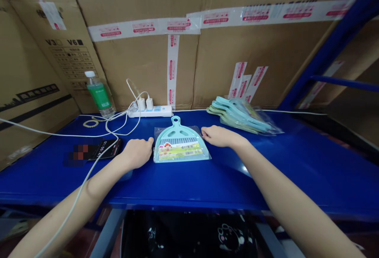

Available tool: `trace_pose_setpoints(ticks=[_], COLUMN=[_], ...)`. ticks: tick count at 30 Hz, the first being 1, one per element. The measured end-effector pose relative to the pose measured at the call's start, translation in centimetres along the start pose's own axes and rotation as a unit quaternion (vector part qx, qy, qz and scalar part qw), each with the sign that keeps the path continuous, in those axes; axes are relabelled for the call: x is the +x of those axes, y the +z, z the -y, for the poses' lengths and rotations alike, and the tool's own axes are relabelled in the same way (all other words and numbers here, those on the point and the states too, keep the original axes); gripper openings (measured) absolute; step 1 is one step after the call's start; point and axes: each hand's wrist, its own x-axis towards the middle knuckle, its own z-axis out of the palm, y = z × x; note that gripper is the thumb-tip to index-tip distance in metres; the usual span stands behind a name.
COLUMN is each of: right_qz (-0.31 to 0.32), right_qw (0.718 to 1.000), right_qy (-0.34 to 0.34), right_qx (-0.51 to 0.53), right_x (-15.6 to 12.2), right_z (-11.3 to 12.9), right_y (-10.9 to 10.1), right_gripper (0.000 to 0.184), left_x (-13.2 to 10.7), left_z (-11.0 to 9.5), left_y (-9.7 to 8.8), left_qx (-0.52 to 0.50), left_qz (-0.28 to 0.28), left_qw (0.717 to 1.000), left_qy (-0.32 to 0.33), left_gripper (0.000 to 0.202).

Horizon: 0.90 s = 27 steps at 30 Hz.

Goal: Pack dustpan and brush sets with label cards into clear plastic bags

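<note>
A light-blue dustpan [175,132] with a small brush lies flat in a clear plastic bag, its handle pointing away from me. A printed label card [184,151] covers part of the brush. At the bag's left edge is my left hand [137,153], closed, with thumb and forefinger against the plastic. My right hand [218,136] is closed too, its curled fingers pinching the bag's upper right edge. The fingertips of both hands are partly hidden.
More bagged dustpans [239,114], blue and green, are piled at the back right. A power strip [154,111] with chargers, a bottle [99,94], a bracelet [90,123] and a phone [106,149] stand or lie left. A white cable [85,179] crosses above my left forearm.
</note>
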Motion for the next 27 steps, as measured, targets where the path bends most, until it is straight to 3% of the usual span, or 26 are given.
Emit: trace_pose_setpoints(ticks=[27], right_qz=[0.005], right_qw=[1.0], right_qy=[0.002], right_qx=[0.006], right_x=[-0.05], right_z=[0.08], right_y=[-0.11], right_gripper=[0.025], left_x=[-0.04], left_z=[0.0], left_y=[-0.07], left_qx=[0.002], left_qz=[-0.008], left_qw=[1.0], left_qy=[0.001], left_gripper=[0.033])
